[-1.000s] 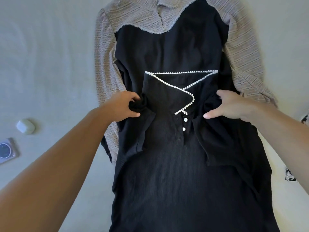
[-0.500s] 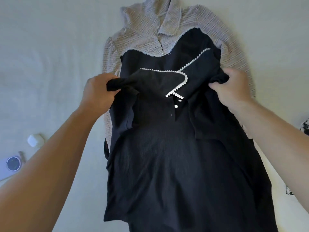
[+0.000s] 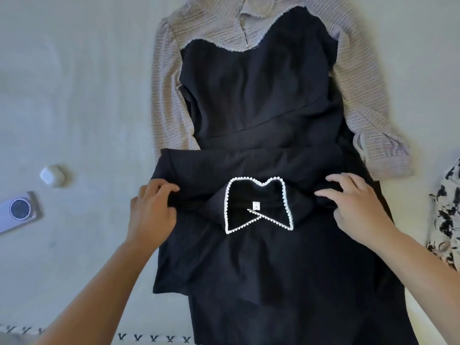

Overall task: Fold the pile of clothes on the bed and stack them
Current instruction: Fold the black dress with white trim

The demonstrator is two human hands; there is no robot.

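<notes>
Now the black top (image 3: pixel 249 257) is seen folded over toward the person, vs. 0.5 s ago when its upper part was lifted w/ the collar facing up. Its pearl-trimmed collar (image 3: pixel 258 204) is turned underside-up, label shown, at the fold. Left hand (image 3: pixel 151 212) is gripping the fold's left edge, fingers curled round the cloth; right hand (image 3: pixel 358 207) is laid on the right edge, fingers bent, thumb hidden, so grip can't be told. The top lies on a grey-and-black dress (image 3: pixel 254 78), spread on the bed (image 3: pixel 74 83). Phone (image 3: pixel 18 210) & white case (image 3: pixel 52 175) are seen at left, a floral garment (image 3: pixel 446 215) at right.
</notes>
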